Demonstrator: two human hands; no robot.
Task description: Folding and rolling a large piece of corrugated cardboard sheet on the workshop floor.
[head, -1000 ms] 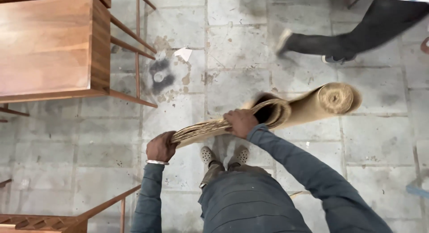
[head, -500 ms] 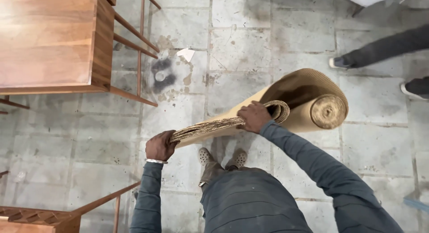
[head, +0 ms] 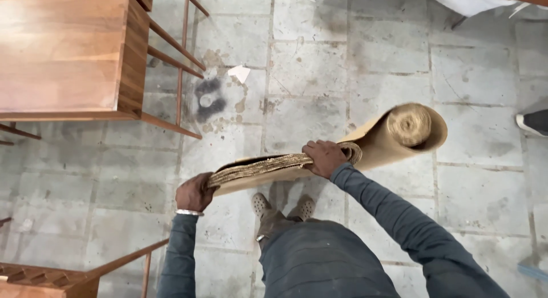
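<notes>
Corrugated cardboard roll (head: 365,147): held above the floor, running from the person's left hand up and right to its coiled end (head: 410,125); the flattened, layered stretch (head: 260,166) spans between the two hands.
Change: half a second ago the coiled end sat lower and closer to the right hand; now it stands further out and is blurred with motion — the sheet is more paid out, so the length between the hands and the coil has grown.
Left hand (head: 194,192): fingers curled tight around the near end of the flattened layers, a metal bangle (head: 188,212) at the wrist.
Right hand (head: 323,157): fingers wrapped over the top edge where the flat part meets the curl, pressed together on the cardboard.
Meaning: both grips are firm — the sheet looks under control while it unrolls.
Below: the person's shoes (head: 282,206) on the grey paved floor (head: 308,64), which has a dark stain (head: 208,99).
Around: a wooden table (head: 63,52) at upper left, another person's shoe (head: 534,122) at the right edge.
</notes>
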